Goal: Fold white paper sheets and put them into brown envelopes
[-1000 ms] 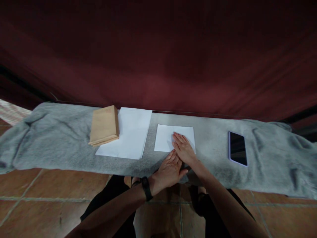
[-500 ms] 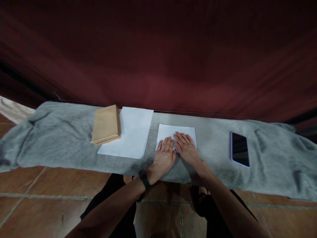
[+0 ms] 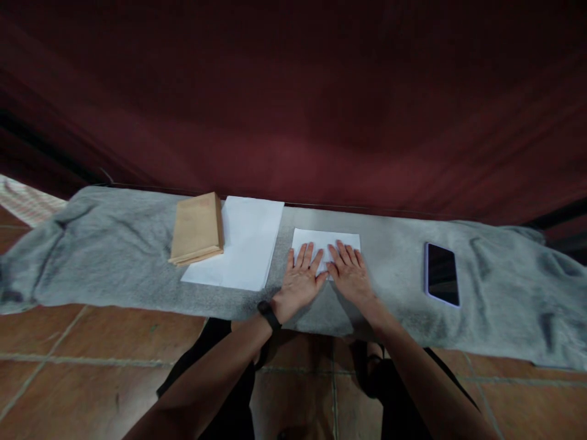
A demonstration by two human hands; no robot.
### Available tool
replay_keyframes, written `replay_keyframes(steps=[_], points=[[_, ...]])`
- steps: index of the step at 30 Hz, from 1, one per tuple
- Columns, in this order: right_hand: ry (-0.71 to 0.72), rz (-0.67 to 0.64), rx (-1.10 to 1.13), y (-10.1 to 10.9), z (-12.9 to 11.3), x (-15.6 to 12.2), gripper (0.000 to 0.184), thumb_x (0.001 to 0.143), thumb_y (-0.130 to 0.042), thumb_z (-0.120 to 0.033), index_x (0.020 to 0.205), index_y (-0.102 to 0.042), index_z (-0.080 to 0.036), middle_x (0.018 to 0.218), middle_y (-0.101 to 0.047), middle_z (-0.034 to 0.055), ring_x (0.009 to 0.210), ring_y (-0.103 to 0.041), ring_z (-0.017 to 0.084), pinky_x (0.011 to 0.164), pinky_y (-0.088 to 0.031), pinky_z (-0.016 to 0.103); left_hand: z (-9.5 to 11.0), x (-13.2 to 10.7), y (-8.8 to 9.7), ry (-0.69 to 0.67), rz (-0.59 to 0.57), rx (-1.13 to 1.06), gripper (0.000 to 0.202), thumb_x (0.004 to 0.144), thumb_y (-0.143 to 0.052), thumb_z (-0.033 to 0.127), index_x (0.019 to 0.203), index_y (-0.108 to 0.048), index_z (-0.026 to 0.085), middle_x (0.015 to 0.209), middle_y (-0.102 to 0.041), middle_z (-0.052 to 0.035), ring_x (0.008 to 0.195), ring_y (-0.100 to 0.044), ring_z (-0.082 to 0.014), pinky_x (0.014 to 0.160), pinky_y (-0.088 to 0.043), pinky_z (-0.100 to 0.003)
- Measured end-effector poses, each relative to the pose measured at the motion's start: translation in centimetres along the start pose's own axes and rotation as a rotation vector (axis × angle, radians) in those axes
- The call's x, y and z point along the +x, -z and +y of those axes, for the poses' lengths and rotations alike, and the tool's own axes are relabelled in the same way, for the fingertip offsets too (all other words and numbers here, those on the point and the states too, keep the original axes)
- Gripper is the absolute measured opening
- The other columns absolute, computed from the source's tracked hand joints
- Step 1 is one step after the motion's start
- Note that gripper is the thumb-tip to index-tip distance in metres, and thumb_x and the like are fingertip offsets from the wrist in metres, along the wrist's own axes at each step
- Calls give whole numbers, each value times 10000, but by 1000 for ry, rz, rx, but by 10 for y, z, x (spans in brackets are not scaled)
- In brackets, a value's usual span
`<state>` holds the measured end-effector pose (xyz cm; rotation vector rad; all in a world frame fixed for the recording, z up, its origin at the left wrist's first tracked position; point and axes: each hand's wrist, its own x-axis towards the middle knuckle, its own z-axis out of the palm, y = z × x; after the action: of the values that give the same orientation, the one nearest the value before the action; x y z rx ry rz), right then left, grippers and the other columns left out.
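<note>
The small white paper (image 3: pixel 324 242) lies flat on the grey cloth (image 3: pixel 394 250), directly in front of the person, between the white sheets (image 3: pixel 250 244) and the phone (image 3: pixel 442 275). The left hand (image 3: pixel 300 282) rests palm down on its near left part, fingers extended and spread, gripping nothing. The right hand (image 3: pixel 351 275) rests palm down on the near right part, fingers likewise straight and fanned, grasping nothing. The thumbs point toward each other close to the near edge. With both hands covering that portion, it cannot be determined whether the paper is folded or single. A black wristband (image 3: pixel 269 316) is worn on the left wrist. To the left, a stack of brown envelopes (image 3: pixel 197 226) overlaps the left side of the white sheets. The phone lies face up, its screen dark, well apart from the right hand.
</note>
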<state>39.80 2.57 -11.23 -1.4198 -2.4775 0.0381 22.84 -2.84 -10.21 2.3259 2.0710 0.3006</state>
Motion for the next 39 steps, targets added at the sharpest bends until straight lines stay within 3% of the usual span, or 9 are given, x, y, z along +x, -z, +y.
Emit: replay_keyframes(steps=[4,16,21,27,32,39], points=[[-20,52,-18,-4,7,-3,553,1050,-408,-398,1554,-406,-171,1622,-379,146,1487,-357,312,1195,-277,521,-2,4,2,-3,-16,-3,656,1009,-405,579,1588,-329,283,1680,-253,-99,1560,-197,-313,1258,-129,-600],[-88,111,-88,-7,30,-13,658,1057,-342,-455,1551,-347,-20,1588,-401,234,1447,-403,336,1191,-287,505,-6,18,-1,76,2,32,728,1018,-324,609,1589,-313,159,1668,-257,-170,1557,-209,-313,1258,-156,-559],[-144,110,-94,3,43,-15,616,1047,-368,-431,1507,-420,-24,1545,-467,230,1399,-435,356,1155,-321,515,-8,21,-3,103,6,42,738,1017,-322,608,1589,-309,143,1667,-256,-176,1559,-200,-316,1256,-168,-553],[-304,38,-28,29,47,-8,373,994,-472,-310,1279,-639,-137,1209,-678,168,1091,-618,301,971,-452,411,-6,23,1,136,-29,68,739,1017,-324,602,1599,-291,148,1676,-239,-157,1561,-193,-313,1260,-160,-530],[-451,-110,103,40,43,0,294,991,-490,-306,1200,-636,-160,1049,-723,115,947,-687,230,840,-482,300,-6,24,2,143,-60,94,746,1022,-303,604,1615,-253,154,1687,-194,-153,1567,-165,-311,1268,-124,-520],[-548,-215,337,40,49,9,256,962,-519,-335,1087,-668,-169,945,-750,86,884,-712,218,732,-476,269,-6,23,1,138,-42,85,736,1025,-304,601,1607,-275,151,1683,-197,-169,1567,-166,-312,1264,-130,-527]])
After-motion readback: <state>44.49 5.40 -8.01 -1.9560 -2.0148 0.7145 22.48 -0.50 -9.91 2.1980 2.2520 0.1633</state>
